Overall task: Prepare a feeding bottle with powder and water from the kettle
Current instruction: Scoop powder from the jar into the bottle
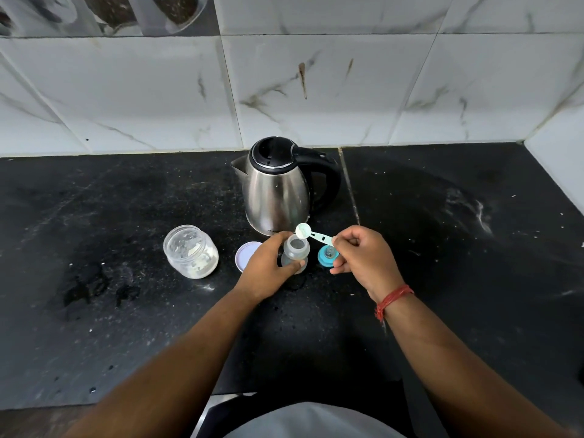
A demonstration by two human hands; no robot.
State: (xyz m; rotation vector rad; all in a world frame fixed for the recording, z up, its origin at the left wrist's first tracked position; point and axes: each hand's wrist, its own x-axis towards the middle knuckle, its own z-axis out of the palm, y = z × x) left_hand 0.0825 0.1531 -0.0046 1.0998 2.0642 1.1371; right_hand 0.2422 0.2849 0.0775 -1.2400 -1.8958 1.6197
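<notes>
Feeding bottle (pixel 295 252): stands upright on the black tabletop (pixel 126 327), cap off, mouth open, just in front of the kettle. The left hand (pixel 268 268) grips the bottle body; its fingers are curled round the bottle from the left, with the thumb across the near side.

Right hand (pixel 363 257): fingers clamped on the handle of a pale green measuring scoop (pixel 311 233), pinched between thumb and forefinger. The scoop bowl is held directly above the bottle mouth. A red thread band (pixel 392 301) circles the right wrist.

Teat cap (pixel 327 256): blue ring with teat, lying on the tabletop just right of the bottle, partly covered by the right hand's fingers.

Jar lid (pixel 246 256): round, pale, lying flat on the tabletop just left of the bottle, partly hidden behind the left hand.

Powder jar (pixel 189 251): clear, open, standing left of the lid, with white powder at the bottom.

Kettle (pixel 278 188): stainless steel body, black lid closed, black handle to the right, spout to the left. It stands behind the bottle, near the marble-patterned wall tiles (pixel 316 83).
</notes>
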